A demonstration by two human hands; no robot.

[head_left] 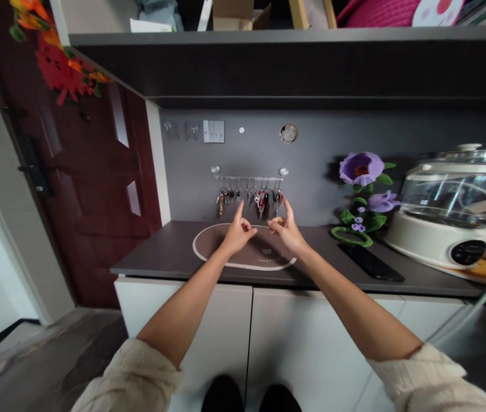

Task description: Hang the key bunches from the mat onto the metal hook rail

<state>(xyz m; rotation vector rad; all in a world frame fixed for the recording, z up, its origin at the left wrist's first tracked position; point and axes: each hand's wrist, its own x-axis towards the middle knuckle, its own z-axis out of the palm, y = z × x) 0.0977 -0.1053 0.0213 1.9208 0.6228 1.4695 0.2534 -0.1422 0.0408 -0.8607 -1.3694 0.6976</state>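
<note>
My left hand (240,233) is raised over the brown oval mat (212,239), its index finger pointing up and its thumb stretched inward. Facing it, my right hand (286,230) has its index finger up too, the other fingers curled. A small gap separates the two hands, and nothing shows in either. Just beyond the fingertips, a wall-mounted hook rail (249,178) carries several hanging keys (221,201). A red key fob (281,198) hangs near my right index fingertip. From this view I cannot tell whether the finger touches it.
On the right of the counter (152,252) lie a black phone (369,261) and purple fabric flowers (362,169), beside a white appliance with a clear tank (440,232). A dark shelf (294,63) overhangs the counter. White cabinet doors (208,320) stand below. At left is a dark red door (92,189).
</note>
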